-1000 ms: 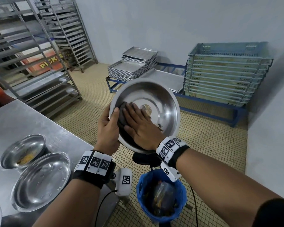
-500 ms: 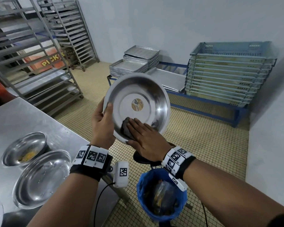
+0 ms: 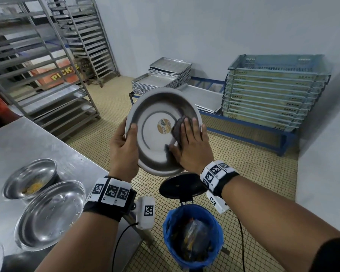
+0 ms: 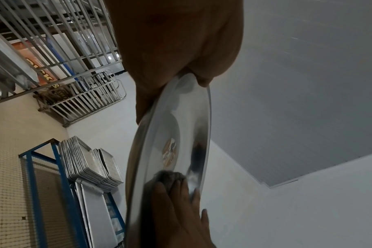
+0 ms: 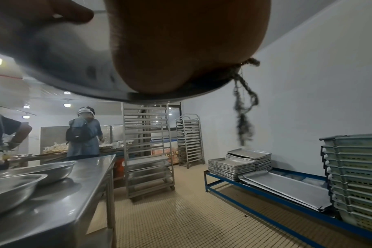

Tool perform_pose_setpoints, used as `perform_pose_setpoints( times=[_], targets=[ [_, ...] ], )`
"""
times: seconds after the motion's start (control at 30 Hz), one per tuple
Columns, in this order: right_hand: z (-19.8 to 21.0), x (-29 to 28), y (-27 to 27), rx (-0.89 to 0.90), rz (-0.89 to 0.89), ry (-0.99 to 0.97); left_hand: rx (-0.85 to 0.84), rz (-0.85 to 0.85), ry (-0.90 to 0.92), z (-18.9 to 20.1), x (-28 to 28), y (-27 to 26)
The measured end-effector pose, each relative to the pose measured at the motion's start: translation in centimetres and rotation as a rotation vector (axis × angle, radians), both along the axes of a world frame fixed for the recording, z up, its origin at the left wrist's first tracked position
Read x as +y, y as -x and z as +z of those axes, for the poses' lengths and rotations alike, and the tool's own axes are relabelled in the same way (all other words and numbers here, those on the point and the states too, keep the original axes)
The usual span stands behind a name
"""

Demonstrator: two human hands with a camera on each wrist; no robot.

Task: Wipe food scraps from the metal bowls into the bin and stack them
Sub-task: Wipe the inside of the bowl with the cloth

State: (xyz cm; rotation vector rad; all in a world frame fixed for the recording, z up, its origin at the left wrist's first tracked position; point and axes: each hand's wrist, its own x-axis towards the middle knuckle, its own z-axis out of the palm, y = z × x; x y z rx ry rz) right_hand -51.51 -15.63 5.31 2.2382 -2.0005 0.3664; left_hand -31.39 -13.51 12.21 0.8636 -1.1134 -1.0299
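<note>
Steel round bowl (image 3: 155, 132) tilted above the blue-lined bin (image 3: 192, 235) (our landmark): our left hand (image 3: 123, 152) grips its rim, right hand (image 3: 192, 148) presses a dark cloth (image 3: 177, 128) flat inside.

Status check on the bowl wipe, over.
Left hand grips the tilted metal bowl by its rim. Right hand presses the dark cloth flat inside it. Blue-lined bin open below, nothing blocking.
</note>
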Motion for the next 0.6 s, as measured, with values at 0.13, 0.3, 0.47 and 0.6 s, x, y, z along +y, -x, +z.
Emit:
perform_pose_setpoints(
  times=[0.13,0.3,0.47,0.6],
  targets=[
    [-1.4,2.2,-1.3,-0.044,0.092,-0.075,0.022,0.065,-0.004,0.2,-0.3,0.1],
    [-1.9,2.0,-1.4,-0.053,0.027,-0.06,0.004,0.062,-0.023,-0.3,-0.1,0.1],
    [-0.3,-0.4,-0.4,-0.089,-0.047,0.078,-0.01,-0.051,-0.03,-0.6,0.6,0.6],
    [0.6,-1.5,-0.8,-0.102,-0.032,0.231,0.025,-0.12,-0.043,-0.8,0.8,1.4]
  ],
)
